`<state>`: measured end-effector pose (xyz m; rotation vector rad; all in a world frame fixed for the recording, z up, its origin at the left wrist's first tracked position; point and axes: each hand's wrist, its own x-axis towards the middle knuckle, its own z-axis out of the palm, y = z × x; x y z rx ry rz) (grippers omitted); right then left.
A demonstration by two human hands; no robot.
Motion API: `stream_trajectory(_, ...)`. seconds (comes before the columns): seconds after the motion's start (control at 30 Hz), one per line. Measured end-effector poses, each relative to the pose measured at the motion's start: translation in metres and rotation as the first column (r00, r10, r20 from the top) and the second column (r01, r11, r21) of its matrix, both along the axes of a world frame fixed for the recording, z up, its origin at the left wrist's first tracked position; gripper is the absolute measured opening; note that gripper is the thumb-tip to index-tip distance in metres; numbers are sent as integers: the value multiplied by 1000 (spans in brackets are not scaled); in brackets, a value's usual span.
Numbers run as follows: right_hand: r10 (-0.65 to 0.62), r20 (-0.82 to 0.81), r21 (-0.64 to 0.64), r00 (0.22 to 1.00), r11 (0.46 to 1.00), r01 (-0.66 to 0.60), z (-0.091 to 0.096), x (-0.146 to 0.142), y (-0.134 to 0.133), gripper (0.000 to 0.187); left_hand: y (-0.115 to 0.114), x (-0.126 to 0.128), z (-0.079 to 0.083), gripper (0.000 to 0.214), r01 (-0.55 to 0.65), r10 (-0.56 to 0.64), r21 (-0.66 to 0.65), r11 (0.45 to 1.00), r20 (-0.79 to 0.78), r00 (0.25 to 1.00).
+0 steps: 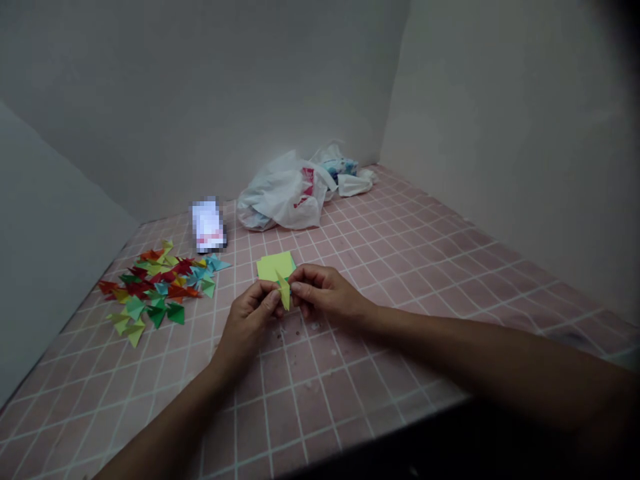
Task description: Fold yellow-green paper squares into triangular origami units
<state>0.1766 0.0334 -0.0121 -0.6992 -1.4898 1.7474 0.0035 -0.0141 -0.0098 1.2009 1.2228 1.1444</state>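
A small folded piece of yellow paper (285, 292), narrow and pointed at its ends, is held up between my two hands. My left hand (253, 303) pinches it from the left with thumb and fingertips. On the opposite side, my right hand (325, 291) grips it between thumb and forefinger. Just behind the hands lies a stack of square yellow paper sheets (276, 264), with a green edge showing beneath. To the left is a spread pile of folded origami pieces (165, 277) in red, orange, yellow, green and light blue.
A phone (208, 225) with a lit, blurred screen stands behind the pile. White plastic bags (287, 193) and a blue-patterned packet (340, 165) lie near the back wall. Pink tiles with pale lines cover the table (425, 253), and walls close in its back and sides.
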Motion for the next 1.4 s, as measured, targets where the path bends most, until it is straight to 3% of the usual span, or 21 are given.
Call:
stream_trajectory(0.27, 27, -102, -133, 994, 990, -40, -4, -1, -1, 19, 1, 4, 2, 21, 106, -67, -122, 987, 288, 955)
stream_trajectory(0.47, 40, -173, -174, 984, 982, -71, -6, -2, -1, 19, 1, 5, 3, 21, 126, -60, -154, 980, 375, 925)
stream_trajectory(0.57, 44, -154, -124, 987, 990, -63, -5, -2, 0, 15, 0, 5, 2, 23, 96, -51, -126, 987, 321, 946)
stream_trajectory(0.7, 4, -7, -9, 1000, 1000, -4, 0, -1, -2, 9, -1, 6, 0, 21, 18, -6, -70, 997, 167, 986)
stream_trajectory(0.87, -66, 71, 64, 995, 996, 62, 5, -2, -8, 9, -4, 8, 4, 19, -99, 104, 137, 986, -26, 994)
stream_trajectory(1.03, -153, 135, 170, 979, 977, 129, 3, -2, -8, 13, -10, 9, 7, 13, 0, 35, 181, 983, -187, 982)
stream_trajectory(1.23, -138, 107, 152, 985, 981, 121, 3, -3, -7, 12, -10, 8, 5, 23, -26, 79, 207, 978, -252, 964)
stream_trajectory(1.4, -43, 71, 72, 997, 997, 38, 5, -2, -7, 14, -9, 8, 7, 15, -32, 84, 225, 974, -222, 971)
